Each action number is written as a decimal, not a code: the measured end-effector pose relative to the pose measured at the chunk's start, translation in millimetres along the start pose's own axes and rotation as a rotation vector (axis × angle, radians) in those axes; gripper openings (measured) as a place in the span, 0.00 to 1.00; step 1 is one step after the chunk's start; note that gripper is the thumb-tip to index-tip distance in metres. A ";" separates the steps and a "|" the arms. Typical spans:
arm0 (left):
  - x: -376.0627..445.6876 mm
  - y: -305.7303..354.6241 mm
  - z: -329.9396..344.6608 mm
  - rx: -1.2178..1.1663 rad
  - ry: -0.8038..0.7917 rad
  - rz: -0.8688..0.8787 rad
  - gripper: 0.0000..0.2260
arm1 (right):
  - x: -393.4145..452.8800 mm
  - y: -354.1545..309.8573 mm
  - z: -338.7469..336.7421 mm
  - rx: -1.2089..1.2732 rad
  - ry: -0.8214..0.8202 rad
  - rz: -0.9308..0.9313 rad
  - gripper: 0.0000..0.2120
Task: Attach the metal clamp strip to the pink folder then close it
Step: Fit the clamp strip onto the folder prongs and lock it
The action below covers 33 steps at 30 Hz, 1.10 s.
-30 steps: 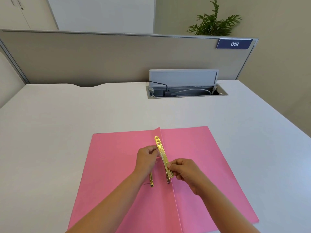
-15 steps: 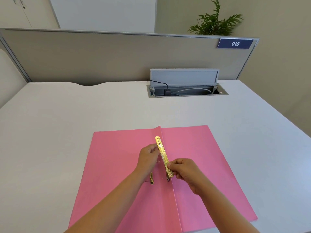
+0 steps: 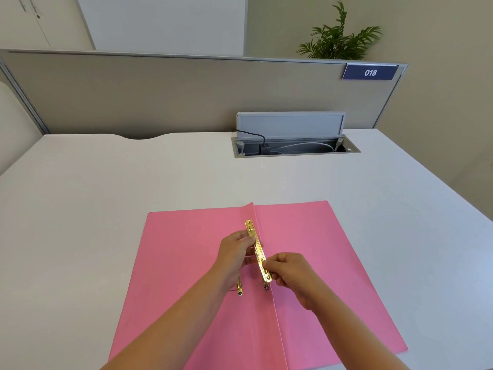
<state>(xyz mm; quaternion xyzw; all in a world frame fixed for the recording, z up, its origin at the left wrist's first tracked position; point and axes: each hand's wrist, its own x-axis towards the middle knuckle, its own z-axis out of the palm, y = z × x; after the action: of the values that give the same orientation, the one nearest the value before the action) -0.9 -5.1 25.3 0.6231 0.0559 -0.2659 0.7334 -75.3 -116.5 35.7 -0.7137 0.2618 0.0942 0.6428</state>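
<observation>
On the white counter (image 3: 106, 182) our pink folder (image 3: 320, 263) lies open, spine crease raised. Our left hand (image 3: 234, 253) and right hand (image 3: 289, 272) each pinch the metal clamp strip (image 3: 256, 247) along that crease. We judge fastening unfinished; closing remains.

A white desk (image 3: 112, 198) fills most of the view, with a curved notch in its far edge. Set into it at the back is a grey cable box (image 3: 296, 148), its lid (image 3: 290, 123) standing upright; a black plug (image 3: 264, 149) and white cable (image 3: 306, 145) lie inside. Behind runs a beige partition (image 3: 149, 94) bearing a blue sign (image 3: 370, 72) marked 018. A green plant (image 3: 337, 40) rises beyond it.
</observation>
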 end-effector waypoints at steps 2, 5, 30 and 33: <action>0.6 0.6 0.0 -0.020 0.011 -0.003 0.07 | -0.1 -0.3 -0.7 -0.001 -0.008 -0.004 0.07; 0.6 2.6 -0.5 -0.038 0.023 -0.015 0.07 | -0.8 -0.4 -3.7 0.005 -0.041 -0.013 0.12; -8.1 13.0 -1.9 -0.083 -0.004 -0.080 0.09 | 2.8 32.9 5.8 -0.400 -0.048 -0.338 0.20; -9.3 13.6 -2.2 -0.081 -0.007 -0.079 0.09 | 5.3 34.9 6.3 -0.375 -0.039 -0.333 0.19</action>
<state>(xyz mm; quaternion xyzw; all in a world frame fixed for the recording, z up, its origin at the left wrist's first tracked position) -2.0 1.1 40.7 0.5892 0.0887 -0.2943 0.7472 -86.9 -113.0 1.9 -0.8518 0.1061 0.0474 0.5109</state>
